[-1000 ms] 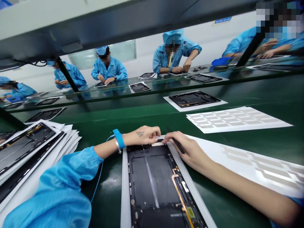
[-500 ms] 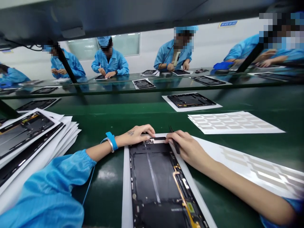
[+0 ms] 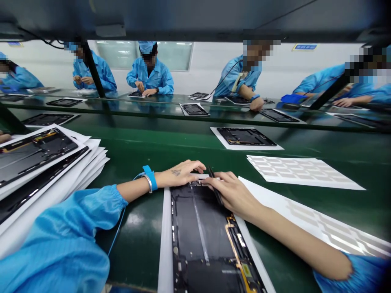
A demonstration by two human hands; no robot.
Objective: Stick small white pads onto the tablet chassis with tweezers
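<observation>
A black tablet chassis (image 3: pixel 201 240) lies on a white sheet (image 3: pixel 165 244) in front of me on the green belt. My left hand (image 3: pixel 180 173), with a blue wrist strap, rests on the chassis's far edge, fingers bent and pressing down on it. My right hand (image 3: pixel 230 191) grips black tweezers (image 3: pixel 214 189) and its fingertips touch the same far edge, next to my left fingers. What lies under the fingertips is hidden.
A pile of chassis on white sheets (image 3: pixel 39 162) sits at my left. Two sheets of pale stickers (image 3: pixel 302 171) lie at my right. Another chassis (image 3: pixel 244 137) lies farther up the belt. Several people in blue coats work at the opposite bench.
My right hand has slid left over the chassis's far edge, closer to my left fingers. My left hand stays put. The view has tilted up a little.
</observation>
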